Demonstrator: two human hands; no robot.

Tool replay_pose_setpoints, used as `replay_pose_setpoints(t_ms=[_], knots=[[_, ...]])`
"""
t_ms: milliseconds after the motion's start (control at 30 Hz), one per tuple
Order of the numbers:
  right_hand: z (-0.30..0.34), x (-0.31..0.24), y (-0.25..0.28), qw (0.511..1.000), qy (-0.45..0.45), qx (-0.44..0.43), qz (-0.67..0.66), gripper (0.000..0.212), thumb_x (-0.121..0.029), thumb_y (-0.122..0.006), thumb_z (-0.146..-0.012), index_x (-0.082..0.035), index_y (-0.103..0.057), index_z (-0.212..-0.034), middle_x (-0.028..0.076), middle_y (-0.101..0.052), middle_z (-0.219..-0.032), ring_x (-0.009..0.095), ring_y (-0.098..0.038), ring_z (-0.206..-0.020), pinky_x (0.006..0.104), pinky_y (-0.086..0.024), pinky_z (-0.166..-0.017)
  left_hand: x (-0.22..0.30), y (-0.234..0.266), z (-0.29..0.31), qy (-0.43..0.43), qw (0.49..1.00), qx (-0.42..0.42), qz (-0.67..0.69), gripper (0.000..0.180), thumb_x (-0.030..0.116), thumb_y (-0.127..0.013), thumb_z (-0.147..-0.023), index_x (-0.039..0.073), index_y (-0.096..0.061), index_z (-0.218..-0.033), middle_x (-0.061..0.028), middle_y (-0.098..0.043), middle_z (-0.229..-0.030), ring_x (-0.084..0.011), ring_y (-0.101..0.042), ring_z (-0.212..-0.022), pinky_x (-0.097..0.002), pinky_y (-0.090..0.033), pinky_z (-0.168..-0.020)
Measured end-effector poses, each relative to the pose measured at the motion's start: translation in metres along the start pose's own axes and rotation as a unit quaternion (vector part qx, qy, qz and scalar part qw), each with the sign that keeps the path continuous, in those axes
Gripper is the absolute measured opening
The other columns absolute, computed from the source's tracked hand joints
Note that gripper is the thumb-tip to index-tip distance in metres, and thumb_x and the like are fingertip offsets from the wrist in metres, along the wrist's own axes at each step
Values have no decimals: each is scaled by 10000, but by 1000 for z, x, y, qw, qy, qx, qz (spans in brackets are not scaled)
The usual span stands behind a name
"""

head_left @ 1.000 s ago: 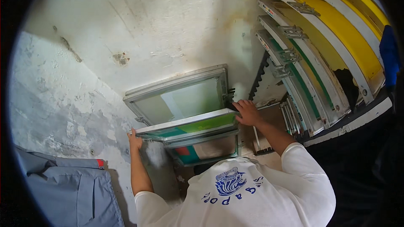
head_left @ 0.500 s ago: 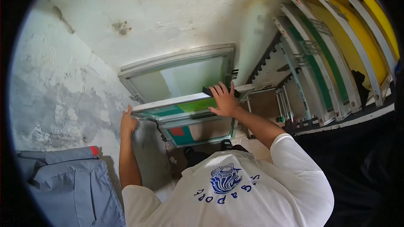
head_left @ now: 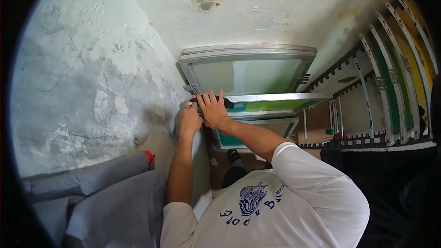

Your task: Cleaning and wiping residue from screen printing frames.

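Note:
Three aluminium screen-printing frames are stacked against a rough wall: a top frame (head_left: 248, 71) with pale green mesh, a middle frame (head_left: 280, 103) with bright green mesh, and a lower frame (head_left: 264, 127) with teal mesh. Both my hands are at the middle frame's left corner. My left hand (head_left: 188, 120) is curled around that corner's edge. My right hand (head_left: 214, 110) lies over the corner beside it, its fingers covering a small black part (head_left: 228, 104). The two hands touch each other.
A rack of upright screens (head_left: 390, 78) with green and yellow mesh fills the right side. Grey cloth (head_left: 101, 202) with a red piece (head_left: 149, 157) lies at the lower left. The plastered wall (head_left: 92, 87) is stained and cracked. A dark shoe (head_left: 233, 155) shows below the frames.
My right hand has slid from the middle frame's right part to its left corner, next to my left hand. The view has turned left, so the rack sits further right.

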State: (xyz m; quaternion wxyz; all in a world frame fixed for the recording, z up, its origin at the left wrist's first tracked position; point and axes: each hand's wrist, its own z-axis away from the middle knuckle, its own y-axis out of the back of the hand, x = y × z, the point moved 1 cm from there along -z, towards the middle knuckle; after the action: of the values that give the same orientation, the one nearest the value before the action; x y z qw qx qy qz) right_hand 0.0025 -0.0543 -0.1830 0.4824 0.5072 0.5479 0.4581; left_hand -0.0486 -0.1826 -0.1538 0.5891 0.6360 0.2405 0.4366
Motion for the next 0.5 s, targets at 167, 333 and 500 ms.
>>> replay_pose_setpoints(t_ms=[167,333,500], knots=[[13,18,2,999,36,-7,10,1003,-408,-786,-815,-92,-292,-1629,180,-449,-1523,407,-396,-1439,700,-277,-1161,14,3,10,66,998,-18,5,676,86,-654,-885,7,-434,-1519,-331,-395,-1523,-488,-668,-1107,-543,-567,-916],[51,68,15,998,18,60,-8,911,-319,-763,-827,-147,-345,-1617,152,-506,-1473,387,-457,-1386,641,-319,-1157,3,0,5,70,997,-20,5,895,175,-670,-919,46,-188,-1662,-400,-236,-1622,-516,-683,-1089,-522,-581,-891],[102,141,23,997,-29,71,-1,834,-324,-779,-820,-148,-430,-1557,140,-529,-1425,363,-460,-1382,633,-285,-1194,-40,-20,-7,67,997,7,45,922,229,-703,-912,32,-192,-1654,-417,-218,-1609,-532,-648,-1158,-547,-552,-959]])
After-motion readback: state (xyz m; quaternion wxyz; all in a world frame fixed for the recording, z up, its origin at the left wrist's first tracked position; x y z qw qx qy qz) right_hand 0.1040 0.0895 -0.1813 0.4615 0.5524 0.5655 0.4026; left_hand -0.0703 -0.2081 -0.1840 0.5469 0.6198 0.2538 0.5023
